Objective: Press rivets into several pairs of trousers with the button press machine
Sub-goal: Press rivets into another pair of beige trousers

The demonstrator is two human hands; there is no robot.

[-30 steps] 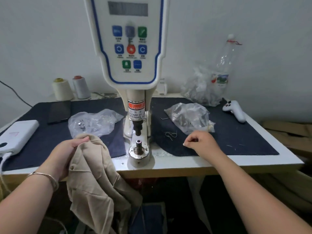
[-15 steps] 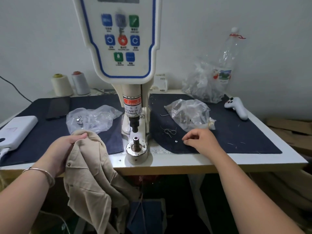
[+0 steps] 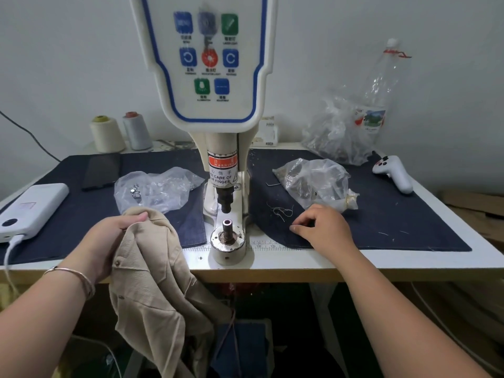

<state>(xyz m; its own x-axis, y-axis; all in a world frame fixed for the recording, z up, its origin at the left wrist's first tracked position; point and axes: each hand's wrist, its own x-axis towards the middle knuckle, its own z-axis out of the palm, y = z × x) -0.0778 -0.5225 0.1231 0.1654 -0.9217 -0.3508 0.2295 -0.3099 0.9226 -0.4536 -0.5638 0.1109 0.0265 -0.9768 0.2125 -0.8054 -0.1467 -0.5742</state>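
Trousers point(image 3: 152, 285), beige, bunched in left hand point(image 3: 109, 238) just left of the button press machine point(image 3: 215, 110); fingers are curled round the upper fold of cloth, thumb on top near the press base. Most of the cloth hangs over the bench point(image 3: 409, 261) front edge, below and left of the machine. A small metal stud shows on the fabric near the left wrist, which wears a bracelet point(image 3: 79, 276).

Right hand point(image 3: 324, 230) rests on the dark denim mat point(image 3: 395, 214) to the right of the machine, fingers curled downward with tips at the mat; cannot tell whether a rivet is pinched between them. A tangle of loose thread point(image 3: 281, 211) lies between that hand and the machine.

Lower die point(image 3: 227, 227) of the machine stands bare on its round base; upper punch point(image 3: 225, 199) is raised above it, apart from it.

Clear plastic bag point(image 3: 152, 186) with small metal parts lies just left of the machine column, behind the trousers. Second clear bag point(image 3: 316, 181) lies right of the machine, just behind the right hand. Farther right of the machine: a white controller point(image 3: 395, 173), a crumpled bag and a plastic bottle point(image 3: 381, 85) by the wall. Far left of the machine: a white power bank point(image 3: 30, 208) with cable, a dark phone point(image 3: 101, 170), two thread cones point(image 3: 120, 132).
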